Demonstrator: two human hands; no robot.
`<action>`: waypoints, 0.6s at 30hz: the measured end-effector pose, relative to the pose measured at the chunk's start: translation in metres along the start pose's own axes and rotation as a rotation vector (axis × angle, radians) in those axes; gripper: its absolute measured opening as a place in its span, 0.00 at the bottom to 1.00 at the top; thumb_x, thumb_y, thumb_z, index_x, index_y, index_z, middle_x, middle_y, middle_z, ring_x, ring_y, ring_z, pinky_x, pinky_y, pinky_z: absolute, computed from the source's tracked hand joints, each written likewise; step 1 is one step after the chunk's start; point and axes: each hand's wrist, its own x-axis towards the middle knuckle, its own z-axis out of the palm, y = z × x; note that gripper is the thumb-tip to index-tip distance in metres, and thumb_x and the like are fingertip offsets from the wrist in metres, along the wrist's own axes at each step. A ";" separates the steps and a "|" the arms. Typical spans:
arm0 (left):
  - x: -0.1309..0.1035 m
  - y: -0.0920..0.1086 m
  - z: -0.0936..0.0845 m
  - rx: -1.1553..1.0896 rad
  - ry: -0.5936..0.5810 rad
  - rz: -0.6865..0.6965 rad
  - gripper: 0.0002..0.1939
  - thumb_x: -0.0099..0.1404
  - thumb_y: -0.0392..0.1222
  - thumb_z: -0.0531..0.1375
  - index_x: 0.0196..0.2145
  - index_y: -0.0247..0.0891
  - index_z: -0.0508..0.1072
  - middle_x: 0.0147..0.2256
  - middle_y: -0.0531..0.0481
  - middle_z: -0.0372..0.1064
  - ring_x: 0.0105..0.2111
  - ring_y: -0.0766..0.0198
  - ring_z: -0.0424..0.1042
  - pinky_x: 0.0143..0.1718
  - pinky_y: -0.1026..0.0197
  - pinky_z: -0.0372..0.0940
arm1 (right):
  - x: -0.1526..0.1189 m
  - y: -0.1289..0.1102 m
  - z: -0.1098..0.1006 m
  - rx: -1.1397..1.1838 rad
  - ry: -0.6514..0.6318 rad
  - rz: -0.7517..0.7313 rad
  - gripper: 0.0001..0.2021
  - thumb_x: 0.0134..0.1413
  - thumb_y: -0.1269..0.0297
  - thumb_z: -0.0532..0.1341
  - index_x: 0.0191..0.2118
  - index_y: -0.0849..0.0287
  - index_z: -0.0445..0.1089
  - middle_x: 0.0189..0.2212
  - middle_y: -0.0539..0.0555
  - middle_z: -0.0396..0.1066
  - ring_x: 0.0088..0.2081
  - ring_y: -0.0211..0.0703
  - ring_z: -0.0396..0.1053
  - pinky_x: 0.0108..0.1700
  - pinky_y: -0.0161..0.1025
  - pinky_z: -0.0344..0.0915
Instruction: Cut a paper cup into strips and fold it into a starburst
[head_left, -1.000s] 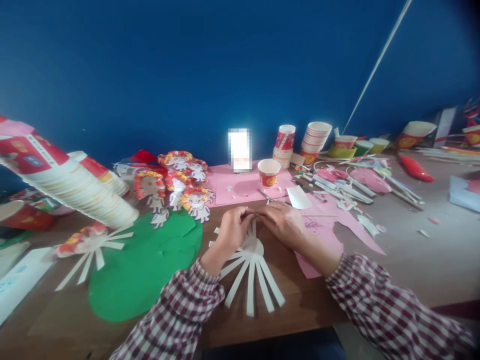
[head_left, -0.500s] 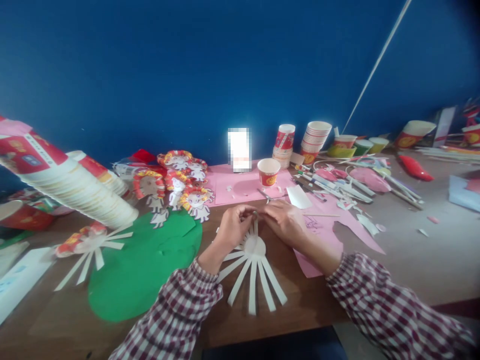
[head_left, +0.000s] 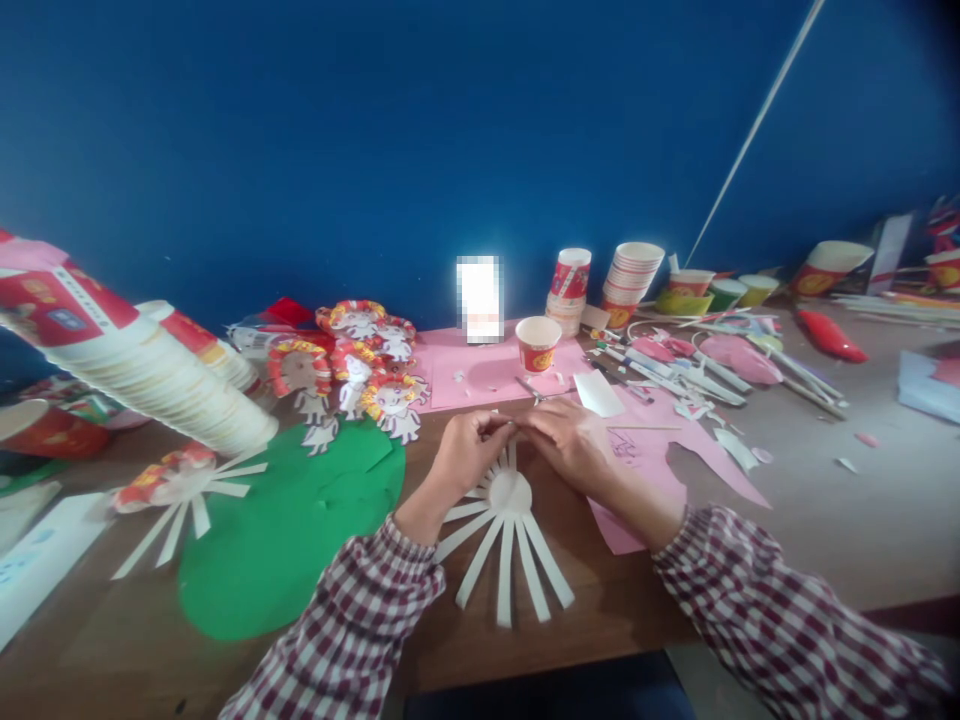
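Note:
A paper cup cut into strips (head_left: 511, 494) lies spread on the table before me, its round base in the middle and white strips fanning out. At the far side of it, my left hand (head_left: 474, 452) pinches the end of one strip. Close against it, my right hand (head_left: 564, 440) is closed on the same strip, the fingertips of both hands meeting. The exact fold at the fingertips is hidden. To the left, another cut cup (head_left: 187, 487), with some strips rolled up red and yellow, rests partly over a green paper sheet (head_left: 292, 545).
Finished-looking lion figures (head_left: 352, 375) sit back left. A leaning cup stack (head_left: 150, 345) stands at left. Behind my hands are a single cup (head_left: 538, 345), scissors (head_left: 531, 390) and pink paper (head_left: 480, 365). Pens and scraps (head_left: 705, 375) litter the right.
Both hands stay in nearly the same place. Their fingertips have shifted slightly at the strip's end; the cut cup has not visibly moved.

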 end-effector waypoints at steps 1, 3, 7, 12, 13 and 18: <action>0.000 0.001 -0.001 0.016 -0.001 0.017 0.13 0.60 0.45 0.58 0.32 0.33 0.77 0.28 0.49 0.74 0.29 0.64 0.70 0.30 0.66 0.62 | 0.000 0.000 0.000 -0.003 0.004 -0.001 0.09 0.61 0.65 0.54 0.37 0.58 0.72 0.33 0.55 0.73 0.37 0.42 0.69 0.41 0.38 0.62; 0.000 0.002 -0.003 0.043 -0.002 0.040 0.15 0.61 0.46 0.56 0.27 0.33 0.76 0.23 0.52 0.71 0.25 0.67 0.66 0.26 0.68 0.58 | 0.000 0.000 0.000 -0.010 0.007 -0.006 0.09 0.61 0.65 0.54 0.36 0.58 0.72 0.32 0.54 0.72 0.36 0.42 0.69 0.41 0.38 0.62; 0.001 0.002 -0.004 0.043 -0.005 0.038 0.14 0.61 0.45 0.56 0.27 0.33 0.76 0.21 0.53 0.69 0.22 0.69 0.64 0.24 0.68 0.56 | 0.000 0.000 0.002 -0.014 0.015 -0.028 0.09 0.61 0.65 0.54 0.36 0.58 0.72 0.32 0.53 0.72 0.36 0.41 0.69 0.40 0.38 0.63; 0.001 0.001 -0.002 0.020 0.022 0.001 0.13 0.60 0.43 0.57 0.34 0.32 0.78 0.27 0.48 0.74 0.28 0.64 0.70 0.28 0.67 0.61 | -0.002 0.003 0.008 -0.038 0.036 -0.024 0.09 0.60 0.65 0.55 0.36 0.59 0.72 0.32 0.54 0.73 0.36 0.42 0.69 0.41 0.38 0.64; 0.000 0.001 -0.001 0.015 0.027 0.000 0.13 0.59 0.43 0.58 0.34 0.32 0.78 0.28 0.47 0.75 0.29 0.63 0.70 0.29 0.66 0.62 | -0.002 0.003 0.008 -0.043 0.033 -0.019 0.09 0.60 0.65 0.55 0.36 0.59 0.72 0.32 0.55 0.73 0.36 0.42 0.69 0.41 0.38 0.64; 0.000 -0.001 0.000 -0.014 0.041 -0.002 0.11 0.58 0.41 0.59 0.34 0.33 0.78 0.30 0.46 0.76 0.31 0.61 0.73 0.31 0.65 0.64 | -0.002 0.003 0.009 -0.051 0.020 -0.014 0.09 0.61 0.64 0.55 0.36 0.59 0.71 0.31 0.55 0.73 0.35 0.42 0.70 0.40 0.39 0.64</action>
